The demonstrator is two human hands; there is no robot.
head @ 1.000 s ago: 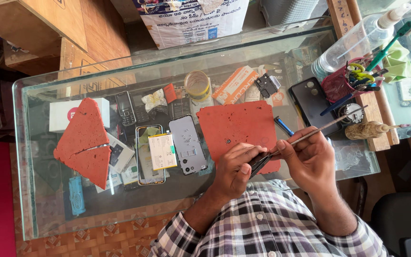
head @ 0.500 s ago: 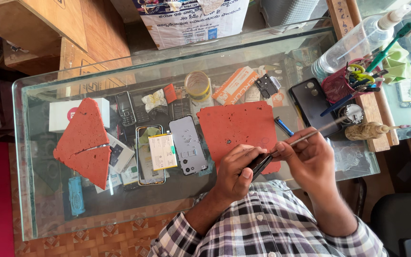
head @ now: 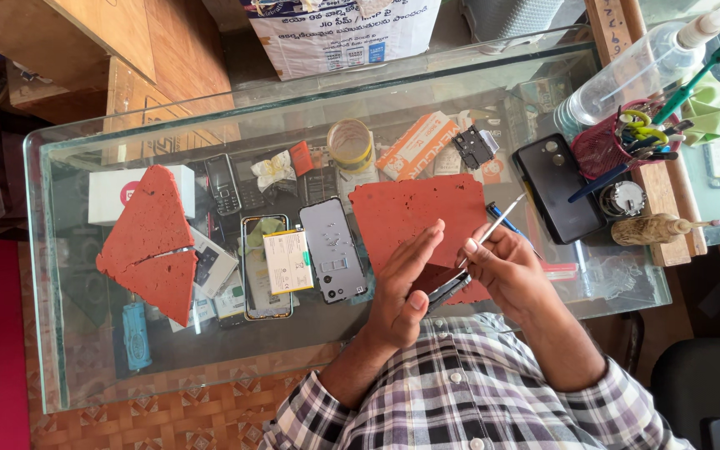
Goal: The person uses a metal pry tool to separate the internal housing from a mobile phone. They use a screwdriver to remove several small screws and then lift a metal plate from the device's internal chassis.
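Observation:
My left hand [head: 399,292] holds a dark phone part [head: 447,287] upright at the near edge of a red work mat [head: 414,208] on the glass counter [head: 110,367]. My right hand [head: 506,271] grips a thin metal tool [head: 500,227], whose lower end meets the phone part. To the left of my hands lie an opened phone frame with a battery [head: 281,262] and a grey phone back cover [head: 332,248].
A black phone [head: 556,187], a red cup of tools [head: 606,146], a spray bottle [head: 627,71] and a wooden-handled brush [head: 652,229] stand to the right. Two red triangular mat pieces [head: 150,242], a tape roll [head: 350,143] and several small phones and boxes lie left and behind.
Both hands stay together over the mat's near edge. My left fingers have straightened upward around the phone part, and the tool has tilted a little more upright.

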